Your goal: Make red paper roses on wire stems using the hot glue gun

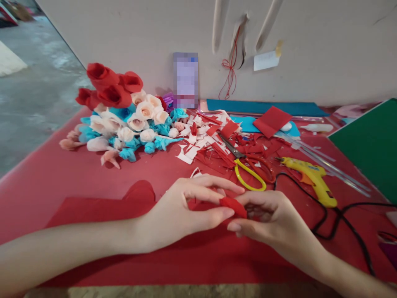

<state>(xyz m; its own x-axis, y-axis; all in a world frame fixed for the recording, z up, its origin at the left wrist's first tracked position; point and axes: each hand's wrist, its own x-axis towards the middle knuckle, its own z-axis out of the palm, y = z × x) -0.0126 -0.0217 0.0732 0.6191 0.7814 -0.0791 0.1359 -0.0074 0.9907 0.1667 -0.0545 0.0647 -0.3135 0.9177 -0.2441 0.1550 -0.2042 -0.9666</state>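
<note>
My left hand (186,209) and my right hand (266,221) meet over the red table cover, low in the middle of the view. Both pinch one small rolled piece of red paper (233,205) between thumb and fingers. The left hand's index finger stretches over the top of it. A larger red sheet (102,207) with a rounded bump lies flat just left of my left hand.
A heap of red, white and blue paper roses (124,120) sits at the back left. Red and white paper scraps (211,140), yellow-handled scissors (248,171) and a yellow glue gun (313,182) with a black cord lie behind my hands. A green board (372,145) is at right.
</note>
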